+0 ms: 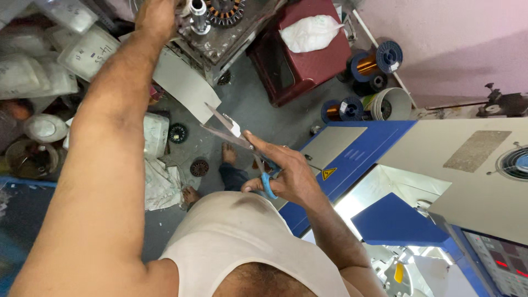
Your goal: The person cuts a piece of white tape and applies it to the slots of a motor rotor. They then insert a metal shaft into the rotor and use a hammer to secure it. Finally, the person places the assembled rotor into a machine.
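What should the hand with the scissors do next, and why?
Probably carry the scissors up toward the metal machine part that the left hand grips. The right hand holds them by the blue handles with the blades open, well away from that part, so nothing there can be cut until they come closer.

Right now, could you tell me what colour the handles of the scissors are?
Blue; the scissors sit in the right hand, clearest in the head view.
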